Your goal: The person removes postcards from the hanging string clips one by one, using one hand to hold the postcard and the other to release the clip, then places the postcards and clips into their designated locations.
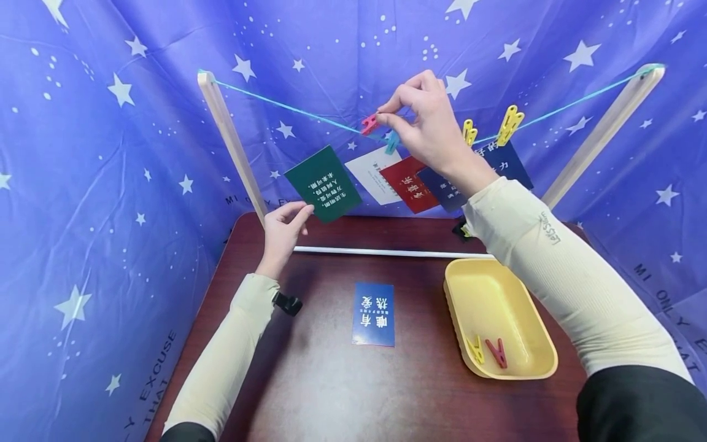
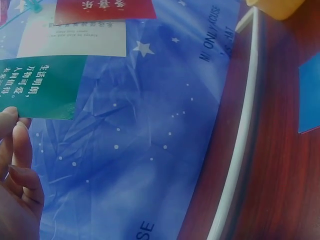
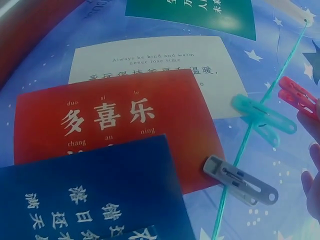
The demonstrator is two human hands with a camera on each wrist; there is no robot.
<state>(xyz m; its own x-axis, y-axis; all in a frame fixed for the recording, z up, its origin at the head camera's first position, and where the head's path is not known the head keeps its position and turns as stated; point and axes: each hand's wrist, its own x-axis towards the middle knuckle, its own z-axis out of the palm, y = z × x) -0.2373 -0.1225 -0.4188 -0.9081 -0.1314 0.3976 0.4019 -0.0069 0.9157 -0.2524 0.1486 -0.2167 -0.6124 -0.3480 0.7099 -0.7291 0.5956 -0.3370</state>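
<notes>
My left hand [image 1: 283,232] pinches a green card [image 1: 324,184] with white writing by its lower corner, holding it up below the left part of a turquoise line [image 1: 287,108]. Between thumb and fingertips my right hand [image 1: 424,123] grips a pink clothespin [image 1: 370,124], close by the line. Just right of it, a turquoise clothespin [image 3: 265,114] holds a white card [image 1: 371,179] on the line. A grey clothespin [image 3: 240,180] holds the overlapping red card [image 3: 120,115]. Farther right hang dark blue cards [image 1: 510,164], with yellow clothespins [image 1: 509,126] above, partly hidden behind my right arm.
Wooden posts [image 1: 234,144] carry the line at both ends, with a white rod [image 1: 386,252] across the table at their foot. A blue card [image 1: 374,314] lies mid-table. The yellow tray [image 1: 505,294] to the right contains a yellow clothespin [image 1: 476,350] and a red clothespin [image 1: 497,353].
</notes>
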